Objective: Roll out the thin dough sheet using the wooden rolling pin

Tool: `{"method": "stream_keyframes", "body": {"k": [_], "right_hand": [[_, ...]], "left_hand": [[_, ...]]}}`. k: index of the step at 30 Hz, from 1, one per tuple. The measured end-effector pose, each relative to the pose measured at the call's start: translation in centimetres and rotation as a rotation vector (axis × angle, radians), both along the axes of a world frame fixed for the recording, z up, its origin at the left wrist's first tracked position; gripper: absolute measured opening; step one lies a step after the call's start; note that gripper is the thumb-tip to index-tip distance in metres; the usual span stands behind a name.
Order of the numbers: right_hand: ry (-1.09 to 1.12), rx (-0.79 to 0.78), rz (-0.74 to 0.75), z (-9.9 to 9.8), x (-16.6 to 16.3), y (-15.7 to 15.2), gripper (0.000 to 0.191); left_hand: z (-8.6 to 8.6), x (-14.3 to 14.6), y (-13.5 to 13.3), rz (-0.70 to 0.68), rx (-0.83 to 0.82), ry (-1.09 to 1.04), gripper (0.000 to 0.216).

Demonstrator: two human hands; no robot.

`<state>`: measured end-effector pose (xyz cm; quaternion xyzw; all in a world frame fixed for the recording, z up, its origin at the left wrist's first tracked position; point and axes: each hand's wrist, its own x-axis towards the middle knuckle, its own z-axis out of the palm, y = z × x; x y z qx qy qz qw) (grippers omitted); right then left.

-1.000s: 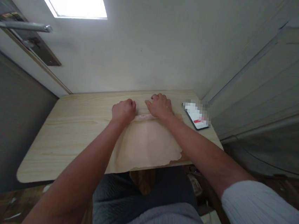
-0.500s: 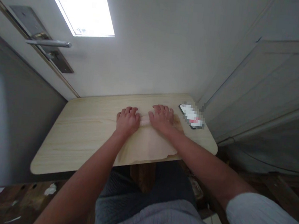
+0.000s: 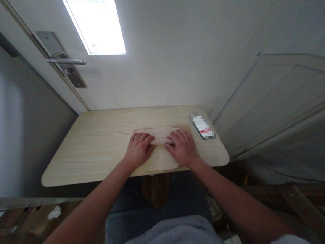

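A thin pale sheet [image 3: 159, 158] with uneven edges lies on the light wood-grain table [image 3: 91, 146], close to its front edge. Across it runs a narrow whitish roll [image 3: 162, 141]; its material is unclear. My left hand [image 3: 139, 148] is closed over the roll's left end, fingers curled on the far side and thumb on the near side. Over the right end, my right hand [image 3: 182, 147] grips in the same way. Both ends of the roll are hidden under my hands, with its middle showing between them. Part of the sheet extends beyond my fingers.
A phone [image 3: 203, 126] with a blurred screen lies at the table's back right. Behind the table stands a white door with a metal handle [image 3: 67, 61] and a bright window [image 3: 100, 20]. Scraps of white paper [image 3: 54, 213] lie on the floor at left.
Both hands have moved back toward my body along the sheet, with the roll between them. More of the sheet now shows beyond my fingers. The camera view has shifted slightly.
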<state>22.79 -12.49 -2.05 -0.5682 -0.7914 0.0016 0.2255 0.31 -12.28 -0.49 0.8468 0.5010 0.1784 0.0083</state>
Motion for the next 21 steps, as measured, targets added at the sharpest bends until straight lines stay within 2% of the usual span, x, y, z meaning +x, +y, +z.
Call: {"method": "stream_keyframes", "body": {"k": [6,9,12,16,21], "right_hand": [[-0.003,-0.015,-0.039,0.8,2.0,1.0,0.038],[-0.051,-0.044,-0.115,0.7,2.4,2.0,0.048],[-0.106,-0.056,-0.197,0.3,2.2,3.3,0.05],[-0.095,-0.044,-0.259,0.1,1.6,5.2,0.051],[-0.084,-0.062,-0.272,0.2,1.4,7.5,0.052]], "left_hand": [[-0.1,2.8,0.8,0.01,-0.016,0.004,0.034],[-0.3,3.9,1.5,0.037,-0.033,0.034,0.049],[-0.3,4.5,2.7,0.124,-0.079,0.089,0.062],[-0.3,4.8,4.7,0.185,-0.101,0.14,0.06],[-0.4,5.1,6.9,0.193,-0.065,0.125,0.056]]}}
